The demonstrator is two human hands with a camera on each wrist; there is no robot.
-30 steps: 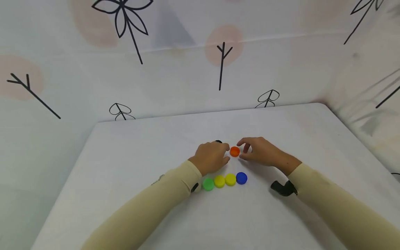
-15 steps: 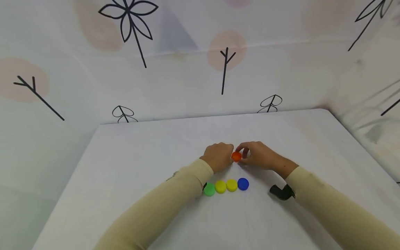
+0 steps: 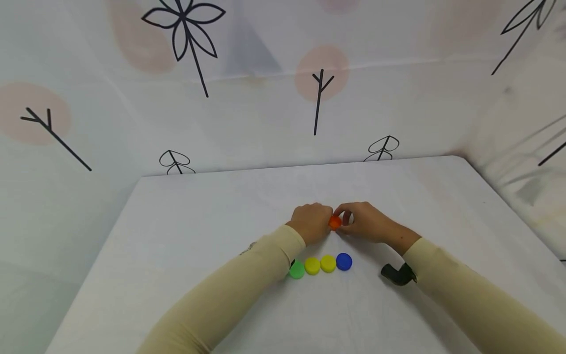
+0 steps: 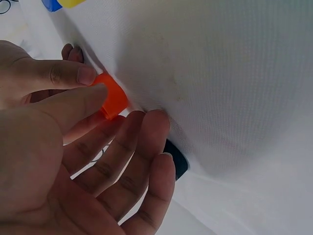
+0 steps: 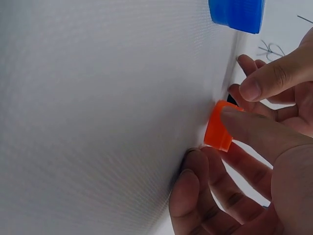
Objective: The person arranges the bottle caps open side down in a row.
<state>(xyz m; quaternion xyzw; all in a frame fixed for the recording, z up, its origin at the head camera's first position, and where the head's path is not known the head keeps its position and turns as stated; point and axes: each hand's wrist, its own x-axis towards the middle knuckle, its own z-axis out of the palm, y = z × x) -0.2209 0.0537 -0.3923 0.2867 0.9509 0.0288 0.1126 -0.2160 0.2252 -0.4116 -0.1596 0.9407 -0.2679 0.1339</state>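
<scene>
An orange bottle cap [image 3: 335,222] lies between my two hands on the white table. My right hand [image 3: 368,221] pinches it from the right; in the right wrist view the right thumb [image 5: 249,128] presses on the cap, with curled fingers below. From the other side my left hand [image 3: 311,222] closes in, its thumb [image 4: 80,105] overlapping the cap's edge in the left wrist view and its fingertips right at the lower rim. Close to the left fingers a black cap [image 4: 175,159] shows partly, hidden behind that hand in the head view.
Nearer the body a row of caps lies side by side: green [image 3: 297,269], yellow [image 3: 312,266], another yellow [image 3: 328,263] and blue [image 3: 344,261]. My left sleeve [image 3: 234,290] covers the row's left end. A dark wrist strap piece [image 3: 398,274] hangs at my right sleeve.
Both hands, apart from the orange cap a second ago, have come together at it. The left hand moved right and now hides the black cap. The row of caps stays put.
</scene>
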